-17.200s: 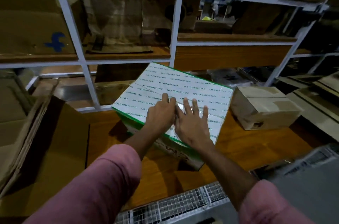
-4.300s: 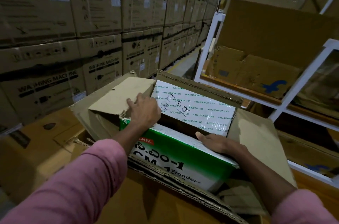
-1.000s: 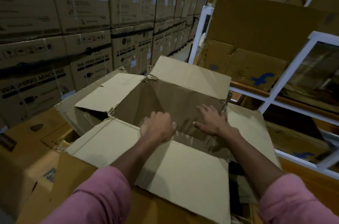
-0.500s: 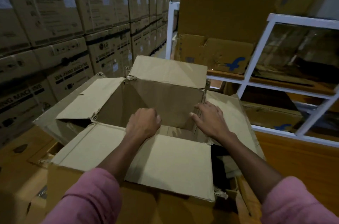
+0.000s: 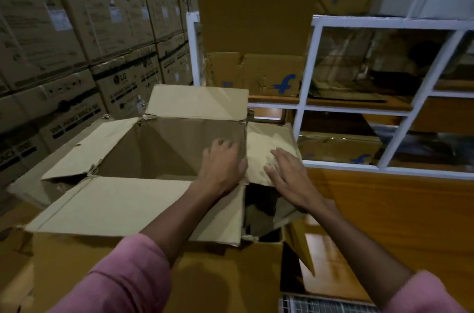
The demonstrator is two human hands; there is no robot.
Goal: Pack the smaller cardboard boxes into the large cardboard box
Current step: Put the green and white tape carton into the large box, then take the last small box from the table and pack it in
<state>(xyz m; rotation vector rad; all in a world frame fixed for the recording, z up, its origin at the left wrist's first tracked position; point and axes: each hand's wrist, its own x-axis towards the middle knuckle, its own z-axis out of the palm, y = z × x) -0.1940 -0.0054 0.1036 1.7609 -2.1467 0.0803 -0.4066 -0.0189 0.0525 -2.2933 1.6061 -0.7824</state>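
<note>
the setting is a dim warehouse aisle: stacked appliance cartons (image 5: pixel 84 38) form a wall on the left, and a white metal rack (image 5: pixel 314 66) with wooden shelves stands on the right, carrying flattened cardboard and a box with a blue logo (image 5: pixel 272 76). the large cardboard box (image 5: pixel 143 266) sits low in front of the person, its 4 top flaps folded outward so the opening stays clear for loading. the near flap (image 5: pixel 123 207) lies flat toward the person; the far flap (image 5: pixel 197 103) leans back.

the left hand (image 5: pixel 221 165) rests at the box's right inner corner, fingers loosely bent against the wall, probably to steady it; whether it pinches the cardboard cannot be told. the right hand (image 5: pixel 291 175) lies spread, fingers straight, pressing the crumpled right flap (image 5: pixel 261 148) outward and down, probably to keep it from springing into the opening.

no smaller box shows in the visible interior; the floor of the box is mostly hidden by the near flap. the orange wooden counter (image 5: pixel 400 223) lies just beside the box on the right.
</note>
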